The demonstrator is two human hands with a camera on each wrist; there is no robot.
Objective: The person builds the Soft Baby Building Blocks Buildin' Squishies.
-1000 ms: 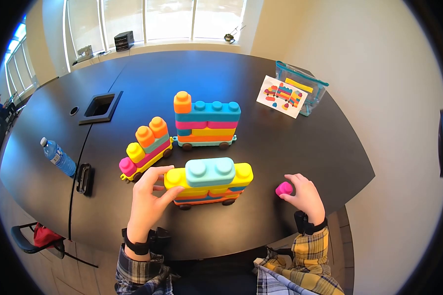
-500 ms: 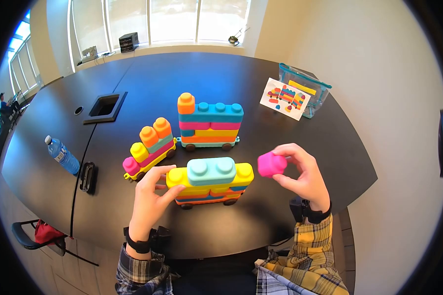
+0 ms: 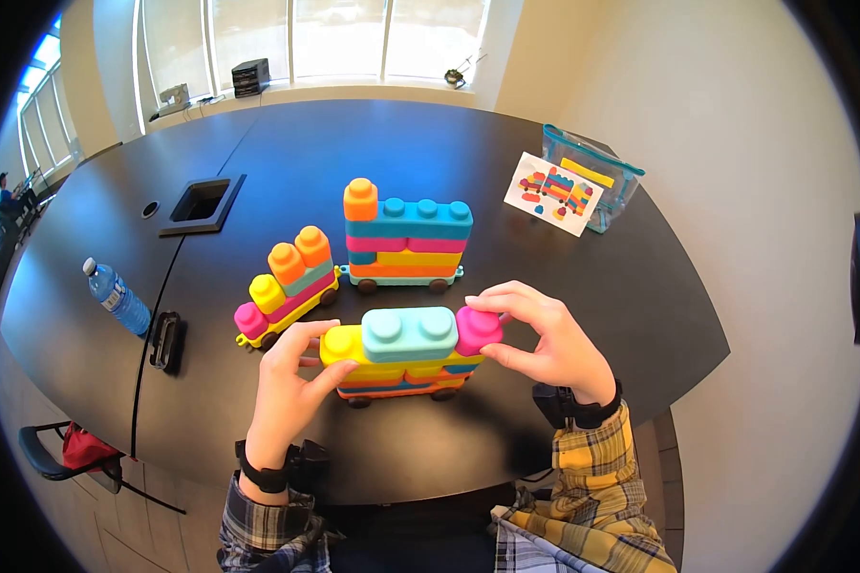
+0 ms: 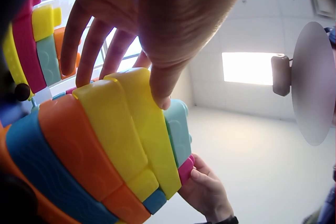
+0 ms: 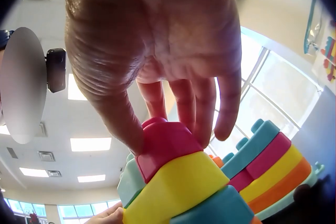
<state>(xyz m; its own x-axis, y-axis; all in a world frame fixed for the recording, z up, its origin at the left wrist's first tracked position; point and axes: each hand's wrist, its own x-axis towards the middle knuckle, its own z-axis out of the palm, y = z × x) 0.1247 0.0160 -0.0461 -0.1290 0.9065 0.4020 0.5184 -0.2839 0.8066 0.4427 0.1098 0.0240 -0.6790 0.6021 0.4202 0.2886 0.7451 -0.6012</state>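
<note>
My left hand [image 3: 294, 379] grips the left end of a wheeled block wagon [image 3: 406, 378], thumb at the front and fingers behind. Yellow, orange and blue blocks form its layers, and a light teal block [image 3: 410, 334] sits on top in the middle. At the wagon's right end my right hand [image 3: 555, 346] pinches a small pink block [image 3: 479, 330] between thumb and fingers. In the right wrist view the pink block [image 5: 169, 148] rests against the top of the yellow block [image 5: 178, 184], beside the teal one.
Behind stand a taller block wagon [image 3: 409, 243] and a stepped one [image 3: 290, 296]. A water bottle [image 3: 117, 296] and a black case [image 3: 167, 344] are at the left. A picture card [image 3: 551, 194] leans on a clear bag [image 3: 602, 177] at the back right.
My right hand has lifted the pink block off the table and moved it left onto the wagon's right end. The left hand stays on the wagon.
</note>
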